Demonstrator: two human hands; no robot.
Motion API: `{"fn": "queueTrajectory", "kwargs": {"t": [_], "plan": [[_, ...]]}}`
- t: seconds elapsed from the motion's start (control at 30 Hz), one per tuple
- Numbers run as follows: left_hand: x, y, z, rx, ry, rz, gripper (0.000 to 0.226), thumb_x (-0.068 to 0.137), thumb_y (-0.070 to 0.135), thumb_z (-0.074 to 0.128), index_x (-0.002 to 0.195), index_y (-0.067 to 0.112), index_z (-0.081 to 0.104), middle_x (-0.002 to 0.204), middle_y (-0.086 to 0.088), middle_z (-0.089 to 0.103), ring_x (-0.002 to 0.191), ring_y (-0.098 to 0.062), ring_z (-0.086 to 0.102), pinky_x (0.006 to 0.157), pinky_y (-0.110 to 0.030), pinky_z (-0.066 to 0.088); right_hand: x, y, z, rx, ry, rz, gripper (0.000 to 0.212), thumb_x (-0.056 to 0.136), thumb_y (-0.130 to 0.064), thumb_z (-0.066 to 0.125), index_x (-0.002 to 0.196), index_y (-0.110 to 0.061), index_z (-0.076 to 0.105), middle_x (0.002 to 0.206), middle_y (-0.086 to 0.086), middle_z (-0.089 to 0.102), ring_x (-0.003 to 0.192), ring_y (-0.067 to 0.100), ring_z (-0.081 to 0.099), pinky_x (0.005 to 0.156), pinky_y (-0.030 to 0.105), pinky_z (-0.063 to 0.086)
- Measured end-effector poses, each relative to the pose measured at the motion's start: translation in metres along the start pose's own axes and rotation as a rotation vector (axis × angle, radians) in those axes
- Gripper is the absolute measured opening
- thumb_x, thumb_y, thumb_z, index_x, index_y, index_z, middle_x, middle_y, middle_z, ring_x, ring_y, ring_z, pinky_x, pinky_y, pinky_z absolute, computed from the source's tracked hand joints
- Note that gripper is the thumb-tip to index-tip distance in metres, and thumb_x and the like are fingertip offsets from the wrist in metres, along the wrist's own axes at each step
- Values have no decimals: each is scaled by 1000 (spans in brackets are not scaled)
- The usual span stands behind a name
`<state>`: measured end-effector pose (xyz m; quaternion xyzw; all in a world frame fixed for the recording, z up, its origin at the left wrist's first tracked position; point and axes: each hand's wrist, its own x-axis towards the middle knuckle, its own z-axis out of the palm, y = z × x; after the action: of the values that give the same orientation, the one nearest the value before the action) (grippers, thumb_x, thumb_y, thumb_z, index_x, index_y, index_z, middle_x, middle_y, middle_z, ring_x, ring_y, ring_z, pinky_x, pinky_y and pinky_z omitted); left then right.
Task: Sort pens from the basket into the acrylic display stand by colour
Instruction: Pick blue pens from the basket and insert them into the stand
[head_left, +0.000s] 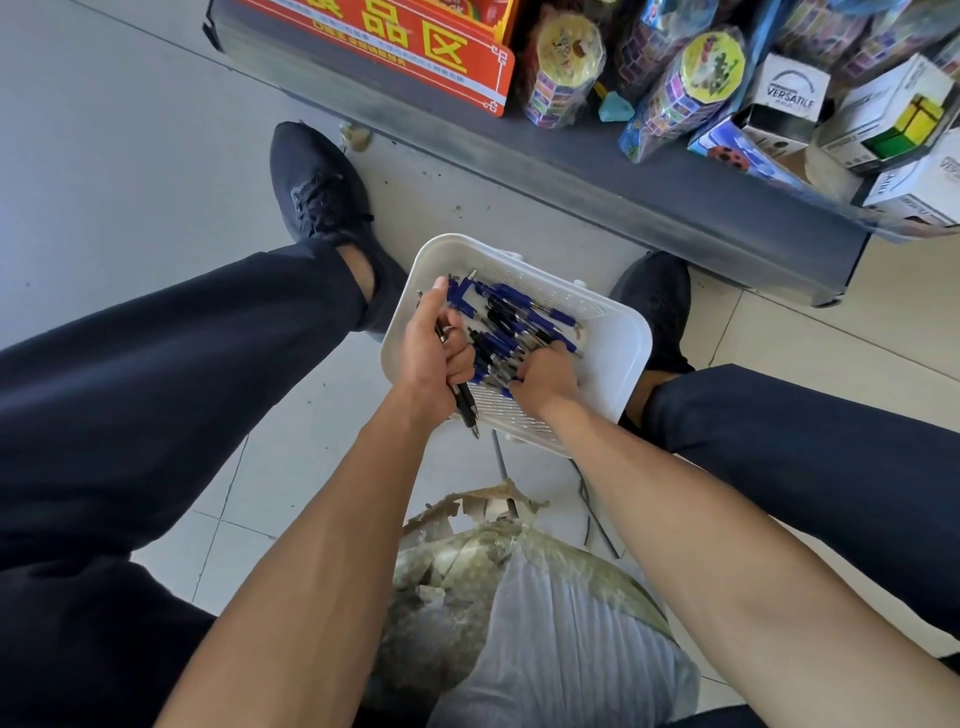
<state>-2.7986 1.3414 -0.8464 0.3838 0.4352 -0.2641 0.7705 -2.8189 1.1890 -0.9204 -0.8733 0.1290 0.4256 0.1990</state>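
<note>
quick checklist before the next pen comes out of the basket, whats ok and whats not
1. Left hand has a firm hold on its bundle of black pens: ok, fingers curled round them.
2. Bundle is one colour: ok as far as shows; parts inside the fist are hidden.
3. Right hand is on the pen pile: ok, fingers down among the pens; whether it pinches one, cannot tell.
4. White basket sits steady on the floor between the shoes: ok.
5. Blue and black pens remain mixed in the basket: ok, more to sort.
6. Acrylic display stand within reach: cannot tell, not in view.
</note>
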Motion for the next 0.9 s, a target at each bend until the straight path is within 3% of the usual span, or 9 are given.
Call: {"fn": "queueTrajectory", "kwargs": {"t": [0.1, 0.2, 0.27, 0.4, 0.53, 0.63, 0.73, 0.83, 0.9], "plan": [[1, 0, 0, 20, 3, 8, 46, 100, 49, 51, 66, 19, 44, 49, 5, 29, 42, -9, 19, 42, -24, 15, -3, -2, -3, 18, -40, 4, 6, 92, -20, 66, 90, -14, 68, 122, 10, 55, 106, 22, 54, 89, 27, 42], [3, -2, -1, 77, 26, 43, 44, 99, 45, 55, 66, 19, 45, 54, 2, 29, 47, -11, 19, 44, -25, 17, -10, -2, -12, 139, -86, -1, 20, 92, -15, 66, 72, -18, 63, 88, 4, 64, 91, 19, 61, 76, 25, 43], [4, -3, -1, 95, 46, 48, 42, 98, 43, 59, 66, 20, 46, 57, 2, 29, 48, -11, 19, 44, -24, 19, -21, -4, -21, 245, -103, -23, 19, 92, -16, 68, 73, -20, 64, 78, -2, 64, 80, 15, 60, 69, 24, 41], [4, -6, 0, 130, 88, 55, 34, 91, 41, 69, 70, 20, 52, 58, 4, 30, 47, -9, 21, 42, -21, 20, -44, -5, -33, 435, -77, -81, 4, 92, -26, 71, 91, -23, 69, 88, -6, 69, 85, 9, 64, 76, 25, 47], [3, -9, 0, 212, 73, 91, 34, 80, 42, 79, 89, 15, 59, 65, 3, 44, 46, -8, 30, 42, -19, 27, -61, -7, -41, 621, -37, -172, 5, 89, -25, 75, 89, -24, 70, 84, -7, 72, 83, 12, 69, 80, 31, 56], [-1, -12, 2, 274, 69, 143, 54, 74, 39, 87, 106, 0, 67, 88, -7, 71, 69, -19, 66, 64, -30, 56, -70, -10, -45, 674, -45, -266, 7, 84, -25, 79, 89, -25, 74, 87, -4, 76, 87, 16, 73, 87, 39, 60], [-6, -12, 3, 225, 23, 158, 56, 74, 30, 89, 114, -2, 68, 111, -20, 74, 102, -34, 73, 91, -50, 59, -77, -16, -50, 678, -88, -350, 12, 82, -22, 84, 91, -24, 77, 90, -4, 78, 89, 14, 74, 90, 38, 60], [-7, -8, 6, 209, 90, 136, 30, 87, 33, 77, 97, 6, 69, 82, -4, 75, 78, -21, 75, 70, -33, 60, -80, -21, -52, 692, -126, -356, 15, 79, -20, 87, 91, -23, 78, 90, -4, 79, 88, 13, 74, 90, 35, 60], [-7, -7, 8, 217, 140, 116, 28, 96, 37, 66, 80, 15, 61, 59, 8, 56, 54, -8, 54, 53, -22, 48, -80, -23, -51, 669, -148, -357, 16, 79, -26, 87, 92, -23, 78, 89, -5, 78, 86, 11, 74, 89, 33, 59]]}}
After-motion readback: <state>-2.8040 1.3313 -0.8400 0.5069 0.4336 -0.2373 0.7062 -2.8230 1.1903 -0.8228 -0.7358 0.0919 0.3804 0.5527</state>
